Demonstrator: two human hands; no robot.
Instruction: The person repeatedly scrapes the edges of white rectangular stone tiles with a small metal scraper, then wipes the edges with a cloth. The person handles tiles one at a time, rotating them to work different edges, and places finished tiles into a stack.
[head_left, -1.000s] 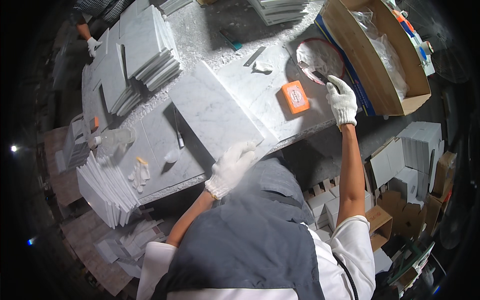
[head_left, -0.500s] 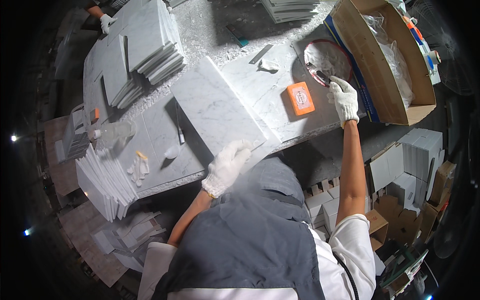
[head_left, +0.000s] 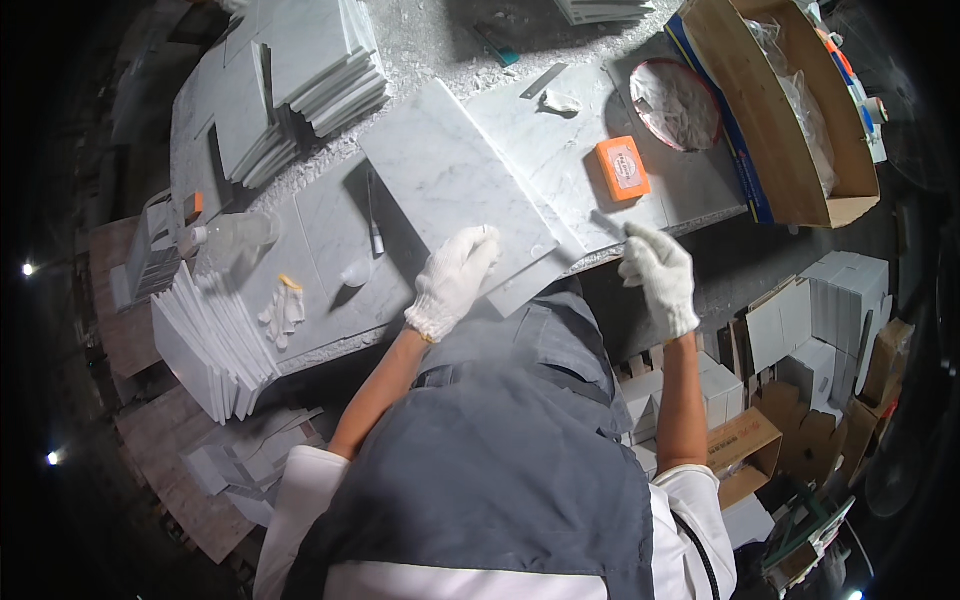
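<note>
A pale grey-veined marble tile (head_left: pixel 455 165) lies slanted on the workbench, its near end jutting toward me. My left hand (head_left: pixel 455 283), in a white knit glove, is closed at that near end; its underside fingers are hidden. Another pale slab (head_left: pixel 535 280) pokes out beneath the tile. My gloved right hand (head_left: pixel 660 278) grips a small putty knife (head_left: pixel 606 223), its flat blade pointing toward the tile's right edge. Beyond it sits an orange box (head_left: pixel 623 168). A red-rimmed bowl (head_left: pixel 640 110) with whitish paste stands farther back.
Tile stacks stand at the back left (head_left: pixel 325 60) and near left (head_left: pixel 215 345). A plastic bottle (head_left: pixel 235 235), a loose glove (head_left: pixel 285 312) and a thin-bladed tool (head_left: pixel 376 225) lie left. A long cardboard box (head_left: pixel 770 110) borders the right; a steel ruler (head_left: pixel 543 80) lies behind.
My right hand has come back from the bowl toward me and the tile, bringing the putty knife. My left hand stays at the tile's near end. The other person's gloved hand has left the far-left view.
</note>
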